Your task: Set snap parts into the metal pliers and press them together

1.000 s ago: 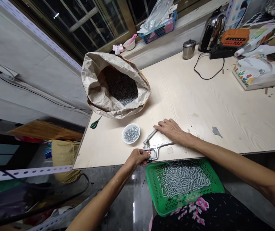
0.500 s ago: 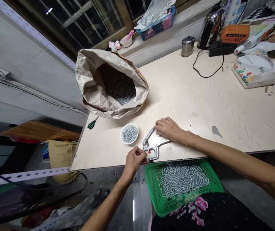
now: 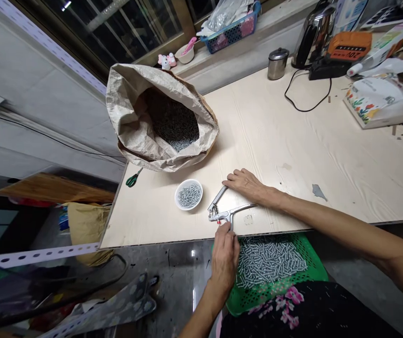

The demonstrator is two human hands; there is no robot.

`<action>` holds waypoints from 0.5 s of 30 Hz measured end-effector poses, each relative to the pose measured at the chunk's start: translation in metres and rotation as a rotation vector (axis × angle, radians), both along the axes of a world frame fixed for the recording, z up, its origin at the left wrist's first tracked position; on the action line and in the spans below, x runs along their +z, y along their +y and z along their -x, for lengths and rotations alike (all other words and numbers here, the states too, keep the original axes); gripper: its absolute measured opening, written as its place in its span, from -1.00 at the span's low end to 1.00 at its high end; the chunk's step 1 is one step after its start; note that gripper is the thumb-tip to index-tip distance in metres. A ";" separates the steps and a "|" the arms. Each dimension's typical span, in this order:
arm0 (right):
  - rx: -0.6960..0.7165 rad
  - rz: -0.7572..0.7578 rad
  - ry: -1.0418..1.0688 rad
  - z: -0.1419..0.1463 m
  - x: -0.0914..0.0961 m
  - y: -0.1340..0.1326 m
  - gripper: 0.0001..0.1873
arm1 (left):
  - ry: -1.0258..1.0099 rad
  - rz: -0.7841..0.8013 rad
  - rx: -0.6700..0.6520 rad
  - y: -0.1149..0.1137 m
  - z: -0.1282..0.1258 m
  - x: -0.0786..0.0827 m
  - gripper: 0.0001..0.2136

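Note:
Silver snap-fastener pliers (image 3: 225, 215) with a spring and a red tip lie at the table's front edge, jaws toward the left and handles spread apart. My right hand (image 3: 246, 184) is closed on the upper handle, its wrist beside the end of the lower one. At the lower jaw, my left hand (image 3: 225, 256) has its fingers bent and pressed together, covering that jaw; what they hold is hidden. Left of the pliers stands a white bowl (image 3: 176, 203) of small silver pieces. Below the edge, a green basket (image 3: 316, 263) holds many silver screw-like pieces, partly behind my left hand.
A large open sack (image 3: 127, 136) with dark and silver small pieces stands at the back left. Green-handled scissors (image 3: 131, 180) lie near the left edge. Farther back are a metal canister (image 3: 277, 65), a kettle (image 3: 305, 40), a black cord (image 3: 307, 110) and a tissue pack (image 3: 377, 101).
My left hand has moved right and down, from beside the pliers' jaws to the lower jaw and over the basket's left side. My right hand stays on the handle.

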State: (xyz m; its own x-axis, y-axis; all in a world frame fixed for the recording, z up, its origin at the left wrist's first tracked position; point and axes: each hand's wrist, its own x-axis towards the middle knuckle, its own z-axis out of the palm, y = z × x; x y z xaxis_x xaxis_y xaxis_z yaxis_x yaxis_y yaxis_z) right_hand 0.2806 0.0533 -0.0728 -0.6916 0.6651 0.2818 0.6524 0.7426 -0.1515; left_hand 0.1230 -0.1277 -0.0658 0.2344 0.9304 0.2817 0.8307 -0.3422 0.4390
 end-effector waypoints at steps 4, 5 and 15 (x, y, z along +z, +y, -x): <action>0.101 0.055 -0.063 0.008 0.001 0.021 -0.79 | 0.032 -0.073 0.006 -0.004 -0.002 -0.006 -0.78; 0.127 0.070 -0.065 0.010 0.002 0.026 -0.77 | 0.039 -0.086 -0.005 -0.004 -0.001 -0.005 -0.77; 0.095 0.227 0.105 -0.005 0.022 -0.012 -0.80 | -0.287 0.263 0.219 0.013 0.020 0.023 -0.89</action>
State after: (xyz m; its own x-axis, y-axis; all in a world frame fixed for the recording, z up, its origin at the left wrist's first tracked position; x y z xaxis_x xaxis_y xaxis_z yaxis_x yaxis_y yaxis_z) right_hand 0.2857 0.0417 -0.0509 -0.7286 0.6533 0.2057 0.5537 0.7386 -0.3845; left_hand 0.1033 -0.1146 -0.0432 -0.0289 0.9981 0.0538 0.7027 -0.0180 0.7113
